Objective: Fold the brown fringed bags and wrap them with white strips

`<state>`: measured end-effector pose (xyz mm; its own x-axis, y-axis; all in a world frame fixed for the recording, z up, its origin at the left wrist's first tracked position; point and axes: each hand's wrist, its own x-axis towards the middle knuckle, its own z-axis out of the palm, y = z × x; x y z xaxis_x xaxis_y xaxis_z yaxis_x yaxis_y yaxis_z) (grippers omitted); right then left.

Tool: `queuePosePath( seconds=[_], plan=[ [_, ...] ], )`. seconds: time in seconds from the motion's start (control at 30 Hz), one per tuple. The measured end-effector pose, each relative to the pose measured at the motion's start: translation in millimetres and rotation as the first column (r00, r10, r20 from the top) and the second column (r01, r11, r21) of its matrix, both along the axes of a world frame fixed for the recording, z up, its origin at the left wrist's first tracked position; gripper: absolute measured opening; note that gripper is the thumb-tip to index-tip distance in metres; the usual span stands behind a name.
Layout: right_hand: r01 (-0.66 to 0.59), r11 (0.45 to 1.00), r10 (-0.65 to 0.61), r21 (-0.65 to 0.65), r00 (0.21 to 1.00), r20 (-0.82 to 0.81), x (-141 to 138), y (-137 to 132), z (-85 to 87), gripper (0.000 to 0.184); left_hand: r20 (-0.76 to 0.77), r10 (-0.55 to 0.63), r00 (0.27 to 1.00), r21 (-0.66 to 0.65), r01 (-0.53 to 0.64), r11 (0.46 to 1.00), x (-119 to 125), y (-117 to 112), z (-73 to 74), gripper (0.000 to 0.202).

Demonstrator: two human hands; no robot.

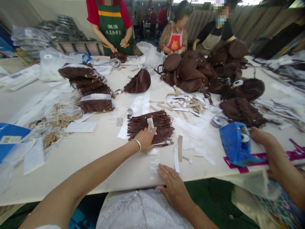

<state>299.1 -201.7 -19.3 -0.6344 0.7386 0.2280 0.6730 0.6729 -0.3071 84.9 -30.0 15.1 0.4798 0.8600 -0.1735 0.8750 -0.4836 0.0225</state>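
A brown fringed bag [163,122] lies flat on the table in front of me, with gold eyelets along its top edge. My left hand [145,138] rests on it, fingers stretched out, touching a small pale grey strip [150,126] on the bag's front. My right hand [175,186] is open at the table's front edge, fingers extended and holding nothing. Close to it lie a white strip [176,159] and a tan strip [180,149]. A small wrapped roll [129,112] sits just behind the bag's left corner.
Stacked fringed bags [96,103] stand left, and a big pile of brown bags [190,70] lies back right. Paper strips [187,101] cover the middle right. A co-worker's hand [262,136] is beside a blue tape dispenser [235,144]. Several people work across the table.
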Motion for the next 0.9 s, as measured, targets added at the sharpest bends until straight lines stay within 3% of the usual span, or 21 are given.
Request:
queuePosePath(
  seconds=[0.07, 0.2, 0.5, 0.73, 0.9],
  plan=[
    [-0.035, 0.997, 0.031, 0.064, 0.997, 0.064, 2.7, -2.6, -4.6, 0.052, 0.005, -0.001, 1.0, 0.002, 0.001, 1.0, 0.0, -0.2, -0.2, 0.102],
    [-0.046, 0.976, 0.032, 0.212, 0.997, 0.066, 0.7, -5.5, -19.7, 0.041, -0.01, -0.011, 1.0, 0.004, 0.011, 1.0, -1.4, -1.9, 1.6, 0.1],
    [-0.037, 0.968, 0.053, 0.249, 0.997, -0.055, 1.1, -14.9, -27.8, 0.027, 0.0, -0.079, 0.997, 0.025, 0.079, 0.997, -4.4, -21.1, 5.6, 0.1],
    [-0.009, 0.942, 0.022, 0.335, 0.999, -0.035, -5.0, -12.8, -9.7, 0.024, 0.023, -0.072, 0.997, 0.026, 0.072, 0.997, -3.9, -23.7, 5.9, 0.098],
    [-0.082, 0.945, 0.099, 0.316, 0.994, -0.037, -6.9, -9.4, 5.4, 0.025, 0.053, -0.047, 0.997, 0.059, 0.044, 0.997, -3.8, -27.0, 2.5, 0.101]
  ],
)
